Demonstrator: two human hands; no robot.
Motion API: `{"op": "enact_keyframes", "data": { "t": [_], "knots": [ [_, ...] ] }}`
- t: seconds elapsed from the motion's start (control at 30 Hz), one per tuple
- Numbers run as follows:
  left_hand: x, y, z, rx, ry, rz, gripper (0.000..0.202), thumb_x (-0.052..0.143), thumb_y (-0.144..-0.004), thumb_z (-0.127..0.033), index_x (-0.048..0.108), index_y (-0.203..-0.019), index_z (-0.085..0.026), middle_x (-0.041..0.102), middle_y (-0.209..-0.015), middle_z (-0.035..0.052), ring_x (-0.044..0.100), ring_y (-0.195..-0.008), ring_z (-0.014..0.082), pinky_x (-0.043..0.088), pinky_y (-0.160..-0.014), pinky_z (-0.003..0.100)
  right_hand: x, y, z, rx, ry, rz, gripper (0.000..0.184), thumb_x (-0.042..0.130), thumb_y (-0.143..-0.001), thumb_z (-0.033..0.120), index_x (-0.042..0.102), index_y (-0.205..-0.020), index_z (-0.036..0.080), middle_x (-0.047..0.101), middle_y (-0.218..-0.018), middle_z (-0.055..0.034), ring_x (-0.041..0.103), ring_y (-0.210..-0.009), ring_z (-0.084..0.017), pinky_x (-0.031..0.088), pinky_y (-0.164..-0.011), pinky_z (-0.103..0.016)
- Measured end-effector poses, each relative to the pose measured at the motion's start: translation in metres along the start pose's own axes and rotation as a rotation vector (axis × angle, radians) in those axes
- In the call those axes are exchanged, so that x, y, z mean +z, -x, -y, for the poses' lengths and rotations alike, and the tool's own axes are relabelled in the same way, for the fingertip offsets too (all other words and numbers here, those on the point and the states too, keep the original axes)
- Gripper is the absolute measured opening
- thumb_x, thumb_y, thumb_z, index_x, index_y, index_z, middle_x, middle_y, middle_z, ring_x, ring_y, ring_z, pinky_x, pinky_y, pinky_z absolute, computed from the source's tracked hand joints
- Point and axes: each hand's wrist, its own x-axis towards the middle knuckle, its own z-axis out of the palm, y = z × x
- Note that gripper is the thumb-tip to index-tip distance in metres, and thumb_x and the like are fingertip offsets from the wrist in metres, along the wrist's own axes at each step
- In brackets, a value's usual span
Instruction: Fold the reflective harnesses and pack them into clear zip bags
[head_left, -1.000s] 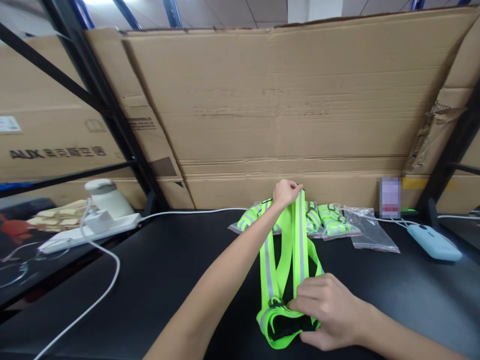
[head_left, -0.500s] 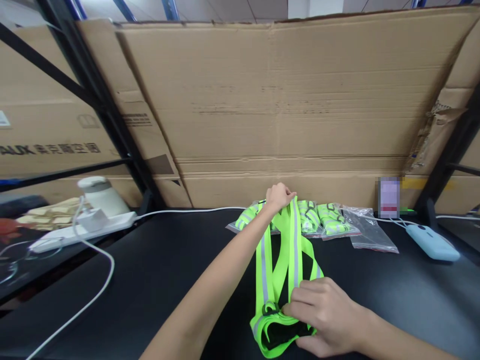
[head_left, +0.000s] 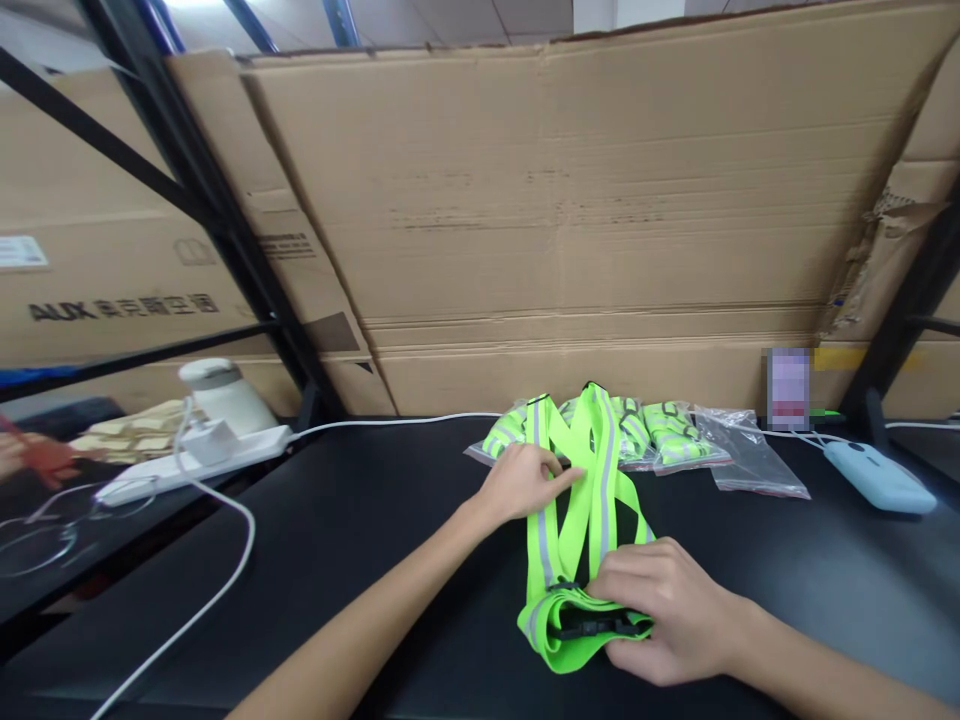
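A neon-green reflective strap vest (head_left: 592, 470) with grey stripes lies stretched on the black table (head_left: 375, 530), its far end near the cardboard. My left hand (head_left: 521, 480) rests on the middle of its straps, fingers flat and pointing right. My right hand (head_left: 660, 610) is closed on the vest's near end, by a black buckle (head_left: 585, 630). Behind the vest lie several clear bags holding folded green vests (head_left: 660, 435), and one empty clear bag (head_left: 750, 460).
A tall cardboard sheet (head_left: 570, 210) stands behind the table between black rack posts (head_left: 225, 240). At the left are a white power strip (head_left: 195, 465), a white device (head_left: 221, 395) and a white cable (head_left: 217, 590). A pale blue device (head_left: 874, 475) lies at the right.
My left hand let go of the vest's raised far end, which dropped onto the table, and came back to lie on the middle of the straps. My right hand stayed on the near end.
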Motion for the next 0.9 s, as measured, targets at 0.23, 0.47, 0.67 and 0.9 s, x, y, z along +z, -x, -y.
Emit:
{"op": "enact_keyframes", "data": {
  "t": [0.23, 0.47, 0.67, 0.9],
  "knots": [
    [0.02, 0.003, -0.023, -0.125, -0.046, 0.038, 0.035, 0.065, -0.079, -0.042, 0.058, -0.053, -0.019, 0.047, -0.049, -0.0035, 0.043, -0.051, 0.013, 0.032, -0.058, 0.027, -0.001, -0.001, 0.002, -0.055, 0.009, -0.086, 0.017, 0.052, -0.078, 0.019, 0.062, -0.092, 0.019, 0.062, -0.07, -0.0006, 0.056, -0.059, -0.016, 0.034, -0.053, -0.027],
    [-0.014, 0.001, -0.005, -0.114, -0.24, 0.049, 0.029, 0.069, -0.067, -0.026, 0.045, -0.053, -0.021, 0.057, -0.061, 0.0023, 0.059, -0.071, 0.0251, 0.04, -0.078, 0.038, -0.01, -0.002, 0.006, -0.127, 0.097, -0.141, 0.014, 0.055, -0.089, 0.023, 0.062, -0.1, 0.017, 0.068, -0.08, -0.0032, 0.06, -0.064, -0.018, 0.038, -0.058, -0.03],
    [-0.02, 0.002, 0.012, -0.128, -0.264, 0.117, 0.015, 0.067, -0.07, -0.031, 0.059, -0.065, -0.019, 0.067, -0.076, 0.0097, 0.064, -0.077, 0.0298, 0.043, -0.07, 0.035, -0.009, 0.001, 0.004, -0.13, 0.155, -0.044, 0.017, 0.058, -0.093, 0.032, 0.062, -0.101, 0.018, 0.07, -0.086, -0.0033, 0.061, -0.068, -0.018, 0.037, -0.061, -0.032],
    [-0.022, 0.001, 0.016, -0.101, -0.143, 0.133, 0.024, 0.066, -0.078, -0.039, 0.062, -0.065, -0.019, 0.065, -0.065, 0.0024, 0.06, -0.061, 0.0193, 0.036, -0.057, 0.028, -0.005, 0.003, 0.003, -0.061, 0.143, 0.116, 0.02, 0.065, -0.088, 0.038, 0.064, -0.095, 0.02, 0.066, -0.081, -0.0004, 0.058, -0.065, -0.016, 0.035, -0.058, -0.03]
  ]
}}
